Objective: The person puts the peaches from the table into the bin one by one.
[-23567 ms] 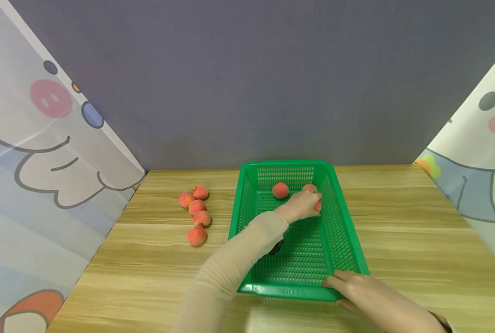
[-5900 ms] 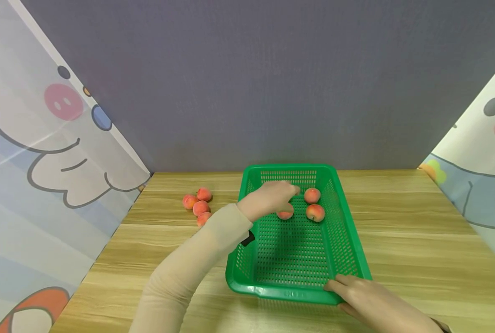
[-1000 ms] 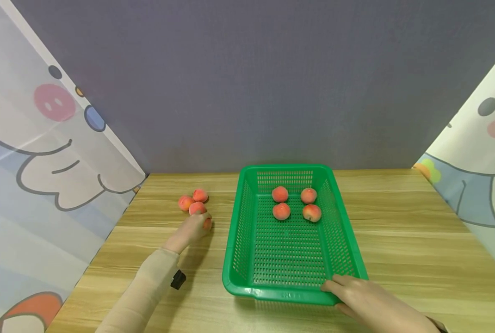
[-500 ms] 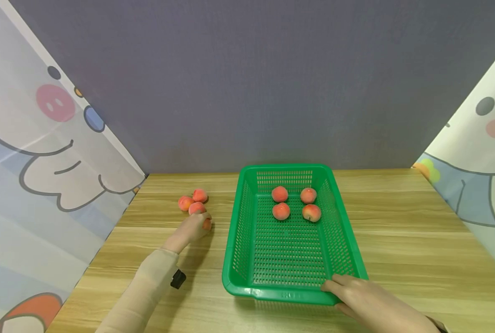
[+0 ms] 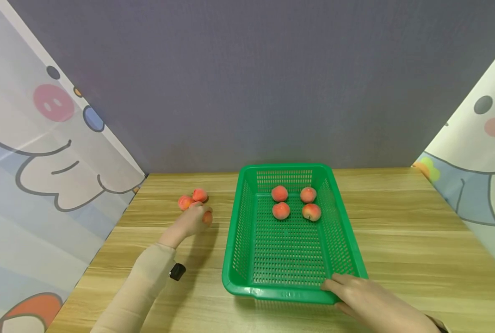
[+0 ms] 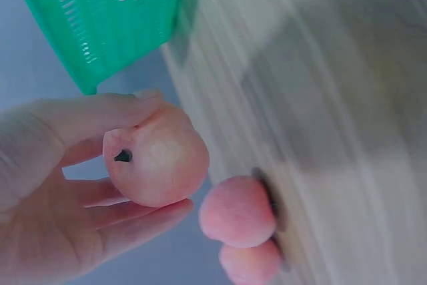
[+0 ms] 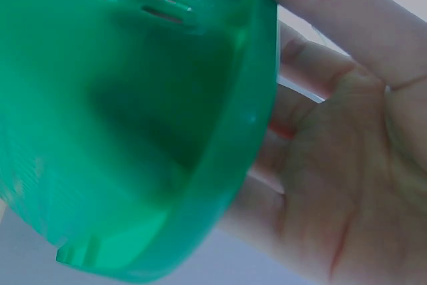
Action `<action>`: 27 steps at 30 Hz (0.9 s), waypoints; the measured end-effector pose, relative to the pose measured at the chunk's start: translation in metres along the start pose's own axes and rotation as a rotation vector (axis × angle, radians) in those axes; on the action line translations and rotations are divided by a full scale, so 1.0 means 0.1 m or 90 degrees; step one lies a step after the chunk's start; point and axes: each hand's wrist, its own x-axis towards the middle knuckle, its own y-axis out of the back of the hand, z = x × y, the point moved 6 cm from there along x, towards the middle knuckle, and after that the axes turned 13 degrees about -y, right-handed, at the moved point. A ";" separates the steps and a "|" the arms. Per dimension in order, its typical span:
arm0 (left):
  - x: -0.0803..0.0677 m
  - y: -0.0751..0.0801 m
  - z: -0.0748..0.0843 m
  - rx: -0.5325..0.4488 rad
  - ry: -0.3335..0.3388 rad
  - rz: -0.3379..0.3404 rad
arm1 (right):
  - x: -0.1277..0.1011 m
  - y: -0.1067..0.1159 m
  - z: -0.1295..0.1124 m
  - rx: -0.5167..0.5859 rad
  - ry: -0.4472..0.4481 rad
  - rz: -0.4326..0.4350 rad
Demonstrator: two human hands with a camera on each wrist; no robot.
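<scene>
My left hand [image 5: 192, 219] holds a peach [image 6: 165, 165] between thumb and fingers, just above the table at the left; its stem end shows in the left wrist view. Behind that hand lie loose peaches [image 5: 200, 195] on the wood, partly covered by the hand in the head view. My right hand [image 5: 361, 296] grips the front right corner of a green plastic basket [image 5: 295, 294], thumb and fingers on either side of its rim [image 7: 250, 121]. Inside the basket, several peaches [image 5: 281, 211] sit in two rows toward the back.
The wooden table [image 5: 405, 240] runs back to a grey partition [image 5: 272, 83]. Cartoon-printed curtains [image 5: 77, 152] flank it on both sides. A dark wrist device [image 5: 177, 272] sits at the left cuff.
Over the last half second my left hand has lifted the peach a little off the table. Since the earliest frame, more peaches sit in the basket. My right hand stays at the corner.
</scene>
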 end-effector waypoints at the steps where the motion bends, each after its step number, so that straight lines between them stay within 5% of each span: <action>1: 0.01 0.02 0.02 0.006 -0.006 0.005 | 0.00 0.00 0.00 0.001 0.000 -0.001; 15: 0.13 0.25 0.18 -0.037 0.023 -0.057 | -0.01 0.02 -0.01 0.004 0.004 -0.003; 27: 0.29 0.50 0.35 -0.017 0.020 -0.066 | -0.02 0.00 0.00 0.005 0.001 -0.003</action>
